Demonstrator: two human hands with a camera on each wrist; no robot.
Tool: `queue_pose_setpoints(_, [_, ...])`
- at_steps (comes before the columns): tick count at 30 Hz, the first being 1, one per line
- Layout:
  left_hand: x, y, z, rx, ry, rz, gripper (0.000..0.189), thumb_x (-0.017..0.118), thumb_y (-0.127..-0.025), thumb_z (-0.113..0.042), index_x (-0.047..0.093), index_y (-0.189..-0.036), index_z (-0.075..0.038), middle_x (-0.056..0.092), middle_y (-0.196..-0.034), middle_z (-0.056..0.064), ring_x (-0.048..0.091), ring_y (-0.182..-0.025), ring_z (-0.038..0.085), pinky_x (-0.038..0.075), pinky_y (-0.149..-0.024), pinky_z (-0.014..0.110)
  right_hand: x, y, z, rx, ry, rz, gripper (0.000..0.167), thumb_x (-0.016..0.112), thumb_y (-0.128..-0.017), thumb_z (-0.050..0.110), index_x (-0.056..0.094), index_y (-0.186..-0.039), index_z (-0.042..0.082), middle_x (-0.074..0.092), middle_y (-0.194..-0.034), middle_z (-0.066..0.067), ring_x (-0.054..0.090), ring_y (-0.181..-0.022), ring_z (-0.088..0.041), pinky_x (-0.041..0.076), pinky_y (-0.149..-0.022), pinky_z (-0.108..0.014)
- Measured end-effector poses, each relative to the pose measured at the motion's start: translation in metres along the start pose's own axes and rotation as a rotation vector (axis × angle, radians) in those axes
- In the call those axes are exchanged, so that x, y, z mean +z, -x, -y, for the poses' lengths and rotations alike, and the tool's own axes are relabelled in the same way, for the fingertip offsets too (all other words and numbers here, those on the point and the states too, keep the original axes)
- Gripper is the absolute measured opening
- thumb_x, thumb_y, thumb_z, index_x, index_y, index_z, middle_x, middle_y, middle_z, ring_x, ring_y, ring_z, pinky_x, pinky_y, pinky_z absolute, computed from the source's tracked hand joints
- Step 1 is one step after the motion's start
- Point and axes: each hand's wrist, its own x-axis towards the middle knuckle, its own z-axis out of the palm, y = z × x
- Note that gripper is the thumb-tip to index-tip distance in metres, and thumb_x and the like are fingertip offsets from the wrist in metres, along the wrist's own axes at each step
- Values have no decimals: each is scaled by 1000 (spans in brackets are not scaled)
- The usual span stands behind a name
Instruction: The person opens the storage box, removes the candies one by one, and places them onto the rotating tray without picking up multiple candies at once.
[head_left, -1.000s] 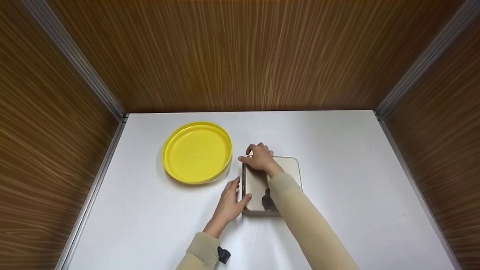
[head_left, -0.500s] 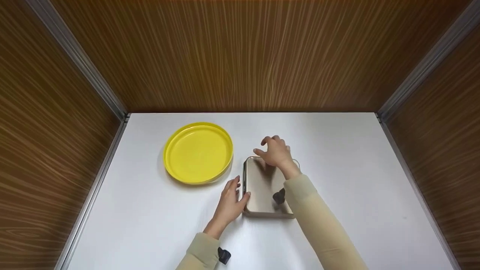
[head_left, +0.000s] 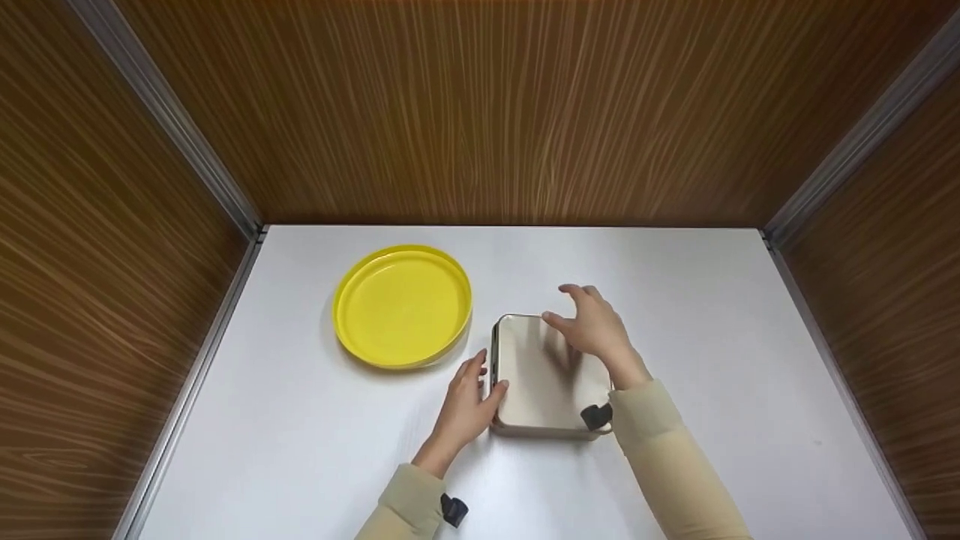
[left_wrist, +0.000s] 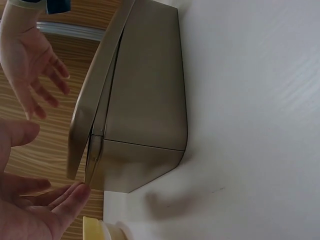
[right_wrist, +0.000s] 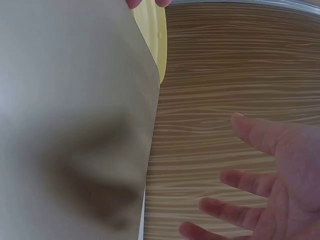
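Observation:
A beige metal tin box [head_left: 544,375] with rounded corners stands on the white table. In the left wrist view its lid [left_wrist: 95,90] is raised a little, leaving a wedge-shaped gap above the box body [left_wrist: 145,75]. My left hand [head_left: 463,405] is at the tin's left side, its fingertips right at the rim and the thumb near the lid's edge. Over the tin's far right part is my right hand [head_left: 596,322], fingers spread and holding nothing. The right wrist view shows this hand [right_wrist: 280,185] apart from the lid, whose surface carries its blurred reflection.
A round yellow plastic dish [head_left: 401,307] sits left of the tin, near the left fingers. Wood-grain panels [head_left: 510,112] enclose the white tabletop [head_left: 315,450] at the back and both sides.
My right hand has moved right from the tin's far left corner, lifting off its rim. My left hand has stayed at the left side.

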Motion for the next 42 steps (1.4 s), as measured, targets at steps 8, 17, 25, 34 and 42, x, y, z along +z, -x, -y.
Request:
queue_pose_setpoints(8, [1,-1,-3,-31,39,14,60,56,-100,-32,38,-147,2,53,-131,19,59,-108,31,50,-92,43,-3,25,-33,124,-1,52,81,60,-95,43,24,-152,-2,30,-147,-33,37,-130,-52,35,-102,-63])
queue_pose_setpoints(17, [-2,0,-9,-25,72,50,58,51,-103,-30,36,-148,4,59,-125,15,60,-101,20,51,-89,38,13,44,-57,218,-43,98,79,59,-95,40,32,-140,-19,43,-135,-40,45,-124,-52,41,-100,-59])
queue_pose_setpoints(25, [-1,-3,-11,0,55,50,57,52,-102,-30,39,-146,4,61,-114,10,57,-96,18,50,-85,37,24,50,-63,232,-124,65,71,61,-95,36,38,-138,-16,58,-118,-33,63,-100,-39,56,-81,-47])
queue_pose_setpoints(34, [5,-2,-11,-24,142,25,59,53,-101,-32,40,-145,6,59,-121,17,57,-104,21,50,-91,39,28,54,-66,269,-186,12,69,61,-96,35,39,-140,-13,58,-118,-31,65,-95,-35,57,-76,-42])
queue_pose_setpoints(42, [7,-2,-17,32,183,-3,54,54,-101,-28,46,-141,7,59,-126,20,58,-105,22,49,-92,39,22,55,-67,296,-209,0,70,61,-96,38,39,-141,-11,58,-119,-31,64,-97,-37,56,-80,-45])
